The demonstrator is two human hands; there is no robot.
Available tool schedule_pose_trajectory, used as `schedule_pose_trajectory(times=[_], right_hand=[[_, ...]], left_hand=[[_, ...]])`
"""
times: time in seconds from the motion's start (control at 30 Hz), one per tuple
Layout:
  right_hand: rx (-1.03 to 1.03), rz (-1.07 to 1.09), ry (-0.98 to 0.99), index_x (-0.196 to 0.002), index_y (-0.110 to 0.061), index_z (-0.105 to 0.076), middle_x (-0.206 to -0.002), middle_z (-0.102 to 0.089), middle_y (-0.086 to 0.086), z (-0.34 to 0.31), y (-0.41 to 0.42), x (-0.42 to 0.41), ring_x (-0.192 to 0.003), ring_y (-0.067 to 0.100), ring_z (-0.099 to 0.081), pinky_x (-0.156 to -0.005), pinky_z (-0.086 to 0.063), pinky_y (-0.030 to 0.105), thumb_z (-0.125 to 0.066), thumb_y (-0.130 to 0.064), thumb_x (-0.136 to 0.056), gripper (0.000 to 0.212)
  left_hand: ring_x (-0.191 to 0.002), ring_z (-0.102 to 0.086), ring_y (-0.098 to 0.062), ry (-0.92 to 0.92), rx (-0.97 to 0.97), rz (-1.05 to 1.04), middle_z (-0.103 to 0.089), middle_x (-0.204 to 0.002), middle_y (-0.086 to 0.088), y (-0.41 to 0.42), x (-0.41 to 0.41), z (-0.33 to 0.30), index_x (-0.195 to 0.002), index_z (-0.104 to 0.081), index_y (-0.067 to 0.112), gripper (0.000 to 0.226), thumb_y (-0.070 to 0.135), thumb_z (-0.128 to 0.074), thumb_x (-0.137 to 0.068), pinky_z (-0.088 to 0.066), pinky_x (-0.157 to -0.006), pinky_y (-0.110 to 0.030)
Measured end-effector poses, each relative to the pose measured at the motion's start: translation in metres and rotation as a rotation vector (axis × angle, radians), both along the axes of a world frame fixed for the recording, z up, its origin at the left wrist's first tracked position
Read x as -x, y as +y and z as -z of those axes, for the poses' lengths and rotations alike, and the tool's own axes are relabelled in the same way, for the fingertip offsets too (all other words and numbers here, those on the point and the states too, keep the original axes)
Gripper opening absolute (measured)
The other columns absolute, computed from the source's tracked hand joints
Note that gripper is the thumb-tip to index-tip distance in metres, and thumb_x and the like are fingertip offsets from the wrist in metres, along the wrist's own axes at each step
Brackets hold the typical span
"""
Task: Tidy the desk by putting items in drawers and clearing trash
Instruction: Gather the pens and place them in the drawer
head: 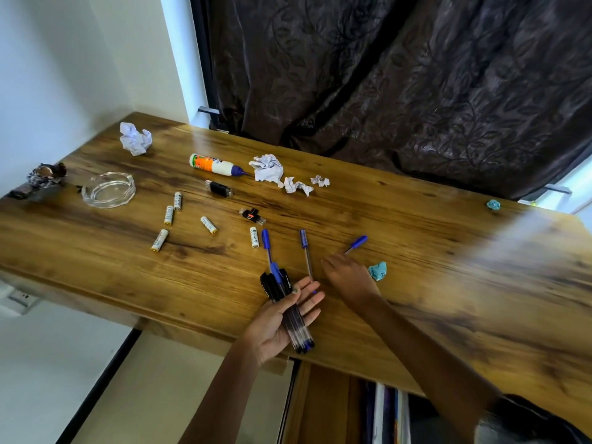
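Several pens (290, 307) gripped in my left hand (282, 322); right hand (347, 277) relaxed, reaching a blue pen (357, 243); battery (254, 237) and glue bottle (214, 165) labels unreadable.

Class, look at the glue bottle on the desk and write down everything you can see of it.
The glue bottle lies on its side on the wooden desk, toward the far edge. Its body looks like white plastic with an orange label and a green band at its left end; the print is too small to read. A dark blue pointed nozzle closes the right end, its tip aimed at a crumpled white paper, reaching or nearly reaching it. Neither hand is near it.
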State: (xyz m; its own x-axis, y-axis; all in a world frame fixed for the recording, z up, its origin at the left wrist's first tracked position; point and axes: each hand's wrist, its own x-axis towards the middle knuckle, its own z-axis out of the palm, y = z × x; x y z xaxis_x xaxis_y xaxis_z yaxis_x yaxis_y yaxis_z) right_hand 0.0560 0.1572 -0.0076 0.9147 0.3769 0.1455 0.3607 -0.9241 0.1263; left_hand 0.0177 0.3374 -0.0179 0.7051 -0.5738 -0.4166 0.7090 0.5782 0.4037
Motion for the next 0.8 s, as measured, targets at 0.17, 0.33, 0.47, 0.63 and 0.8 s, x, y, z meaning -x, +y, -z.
schedule_pose_trajectory(times=[0.17,0.33,0.47,0.63,0.8], right_hand=[[-0.160,-0.175,-0.167,-0.084,-0.010,-0.061,-0.080,-0.064,0.006,-0.016,-0.009,0.017,-0.070,0.019,-0.061,-0.054,-0.054,0.031,-0.074,0.002,-0.067,0.024],[-0.374,-0.445,-0.231,-0.101,-0.008,-0.060,-0.099,-0.069,0.008,-0.021,0.020,0.071,-0.095,0.015,-0.065,-0.083,-0.056,0.026,-0.062,-0.011,-0.089,0.012],[-0.372,-0.509,-0.160,-0.097,-0.010,-0.064,-0.104,-0.070,0.008,-0.015,0.035,0.104,-0.108,0.020,-0.063,-0.089,-0.053,0.026,-0.062,-0.009,-0.084,0.013],[-0.692,-0.219,-0.072,-0.093,-0.011,-0.066,-0.097,-0.067,0.001,-0.034,0.041,0.094,-0.094,0.012,-0.061,-0.083,-0.048,0.018,-0.056,-0.013,-0.072,0.023],[-0.660,0.335,0.071,-0.118,-0.018,-0.057,-0.117,-0.057,0.000,-0.019,0.046,0.025,-0.108,0.010,-0.050,-0.082,-0.036,0.014,-0.050,-0.026,-0.093,0.027]], left_hand=[[-0.114,-0.061,-0.025,0.022,0.005,0.008,-0.059,-0.129,-0.012,-0.002,0.000,-0.002,-0.127,-0.053,0.007,0.039,0.011,-0.047,-0.089,-0.049,-0.096,-0.041],[-0.111,-0.061,-0.024,0.018,-0.037,0.011,-0.059,-0.127,-0.017,-0.002,0.000,-0.002,-0.121,-0.060,0.005,0.032,0.017,-0.048,-0.094,-0.050,-0.094,-0.039],[-0.110,-0.062,-0.017,0.035,0.017,0.009,-0.062,-0.125,-0.012,0.001,0.002,-0.010,-0.126,-0.054,0.003,0.040,0.022,-0.047,-0.092,-0.047,-0.100,-0.033],[-0.097,-0.069,-0.017,0.025,0.002,-0.105,-0.068,-0.115,-0.008,0.012,-0.001,-0.009,-0.125,-0.058,0.006,0.041,0.014,-0.055,-0.085,-0.058,-0.079,-0.032],[-0.099,-0.069,-0.020,0.025,0.030,-0.218,-0.068,-0.115,-0.008,0.024,-0.005,-0.011,-0.124,-0.057,0.012,0.042,0.011,-0.054,-0.082,-0.057,-0.082,-0.035]])
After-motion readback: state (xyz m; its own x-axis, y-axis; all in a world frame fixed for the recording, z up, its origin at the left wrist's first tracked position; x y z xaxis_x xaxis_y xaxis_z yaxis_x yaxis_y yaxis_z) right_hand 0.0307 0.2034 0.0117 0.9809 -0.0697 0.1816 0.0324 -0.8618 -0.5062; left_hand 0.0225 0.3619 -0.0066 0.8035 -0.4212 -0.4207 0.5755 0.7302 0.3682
